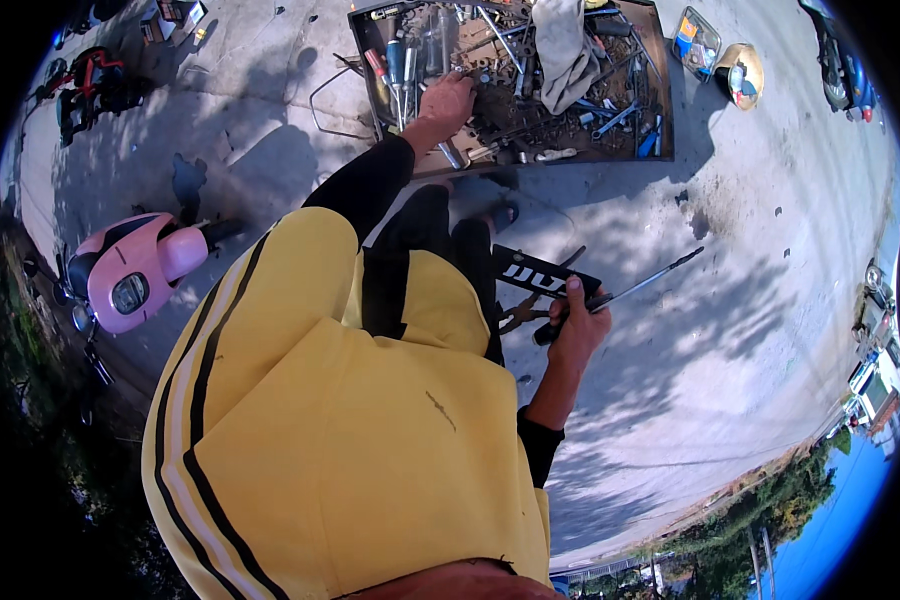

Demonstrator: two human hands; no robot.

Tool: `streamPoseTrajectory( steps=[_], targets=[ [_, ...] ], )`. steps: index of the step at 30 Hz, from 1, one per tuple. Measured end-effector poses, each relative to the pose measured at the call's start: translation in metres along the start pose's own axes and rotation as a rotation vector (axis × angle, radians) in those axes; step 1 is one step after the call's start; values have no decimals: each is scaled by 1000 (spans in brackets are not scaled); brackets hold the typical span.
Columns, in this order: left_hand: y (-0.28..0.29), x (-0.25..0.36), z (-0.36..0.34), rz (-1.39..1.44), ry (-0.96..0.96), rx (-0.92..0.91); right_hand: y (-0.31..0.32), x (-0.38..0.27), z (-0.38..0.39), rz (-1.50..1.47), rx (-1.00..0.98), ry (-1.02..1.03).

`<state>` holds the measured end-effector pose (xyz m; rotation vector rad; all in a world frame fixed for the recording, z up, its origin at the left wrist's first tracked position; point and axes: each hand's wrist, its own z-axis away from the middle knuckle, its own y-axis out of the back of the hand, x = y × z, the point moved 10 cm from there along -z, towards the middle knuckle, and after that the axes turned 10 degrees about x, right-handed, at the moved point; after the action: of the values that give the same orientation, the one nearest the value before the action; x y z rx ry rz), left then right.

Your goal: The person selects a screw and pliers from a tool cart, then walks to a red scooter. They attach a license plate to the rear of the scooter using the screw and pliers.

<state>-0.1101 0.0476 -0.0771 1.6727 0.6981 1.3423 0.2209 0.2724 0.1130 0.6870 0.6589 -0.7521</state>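
My left hand (447, 103) reaches into a wide shallow metal tool tray (667, 100). Its bent fingers lie over the loose tools, the fingertips partly hidden, and I see nothing held in them. Right beside it are screwdrivers, one with a blue-green handle (396, 62) and one with a red handle (375, 62). A grey-white cloth glove (562, 50) lies over the wrenches. My right hand (580, 325) is closed round a long screwdriver (650, 280) with a dark handle, its shaft pointing right. Behind that hand's thumb is a flat black piece (540, 271) with white lettering; whether I touch it, I cannot tell.
A pink scooter (135, 270) stands at the left, a red-and-black vehicle (90, 88) at the far left. Beyond the tray's right side are a clear container (697, 40) and a straw-coloured round basket or hat (740, 75). Concrete ground (670, 400) surrounds me, with tree shadows on it.
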Motion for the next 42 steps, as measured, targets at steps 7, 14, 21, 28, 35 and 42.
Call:
streamPoseTrajectory(
  steps=[7,14,21,28,35,42],
  targets=[
    [-21,-3,-16,-83,-23,-140,1,7,3,7,13,-26],
    [-30,-8,-25,-216,241,-365,3,3,3,-1,-1,-2],
    [-31,-2,-31,-270,326,-398,5,7,7,-31,13,-9],
    [-38,5,-25,-264,249,-389,13,16,9,-28,27,-7],
    [-27,-1,-18,-171,204,-342,21,22,11,-42,42,-10],
    [-9,-20,-17,229,166,-14,22,18,13,-41,35,11]
  ],
)
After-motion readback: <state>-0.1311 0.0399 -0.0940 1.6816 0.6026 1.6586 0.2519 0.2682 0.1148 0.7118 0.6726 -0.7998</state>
